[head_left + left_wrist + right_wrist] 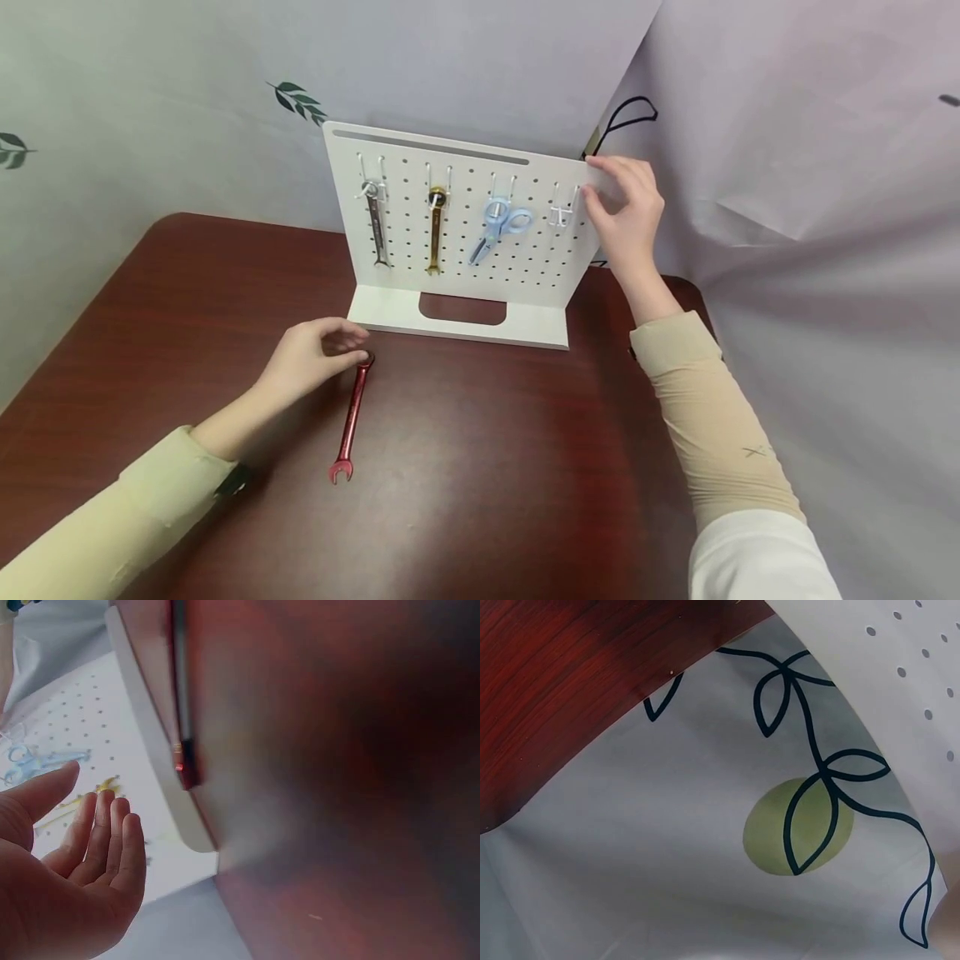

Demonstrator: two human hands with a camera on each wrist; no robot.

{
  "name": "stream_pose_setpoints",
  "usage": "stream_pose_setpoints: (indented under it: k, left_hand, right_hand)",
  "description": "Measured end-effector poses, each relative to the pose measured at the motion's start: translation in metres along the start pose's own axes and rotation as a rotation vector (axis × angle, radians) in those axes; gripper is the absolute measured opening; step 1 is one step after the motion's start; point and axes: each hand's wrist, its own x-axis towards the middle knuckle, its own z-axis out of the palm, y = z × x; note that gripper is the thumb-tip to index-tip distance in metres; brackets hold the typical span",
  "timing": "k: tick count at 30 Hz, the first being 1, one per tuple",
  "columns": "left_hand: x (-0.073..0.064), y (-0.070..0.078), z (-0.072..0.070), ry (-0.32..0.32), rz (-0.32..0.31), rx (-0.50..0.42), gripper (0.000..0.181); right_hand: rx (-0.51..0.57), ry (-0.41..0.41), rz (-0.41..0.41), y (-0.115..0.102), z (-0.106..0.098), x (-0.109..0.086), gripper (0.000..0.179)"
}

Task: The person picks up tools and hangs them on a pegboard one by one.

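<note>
A red combination wrench (351, 417) lies on the table, its open end toward me. My left hand (303, 362) is beside the wrench's ring end, with relaxed, slightly bent fingers; in the left wrist view the hand (82, 862) holds nothing and the wrench (182, 690) lies apart from it. At the upper right corner of a white pegboard (405, 279), my right hand (632, 212) grips the edge, thumb in front and fingertips at the top. Only a sliver of that hand (949, 930) shows in the right wrist view.
On the pegboard's hooks hang a silver wrench (377, 225), a gold wrench (436, 233) and light blue scissors (491, 229). A white hook (560, 215) at the right carries nothing. The board's base stands on the dark red table (480, 433), before a leaf-patterned cloth (187, 100).
</note>
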Motion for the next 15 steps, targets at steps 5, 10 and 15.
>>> stream_pose_setpoints:
  k: [5,10,15]
  left_hand:
    - [-0.015,-0.016,-0.002,-0.004,-0.007,0.019,0.024]
    - [-0.028,-0.026,-0.002,-0.044,-0.022,0.027,0.025]
    - [-0.035,-0.031,0.002,-0.078,-0.021,0.034,0.025]
  right_hand:
    - [0.000,-0.012,-0.018,0.001,-0.001,0.000,0.026]
    - [-0.007,-0.009,-0.004,0.001,-0.001,-0.001,0.026]
    - [-0.013,-0.005,-0.012,-0.001,-0.001,0.000,0.026]
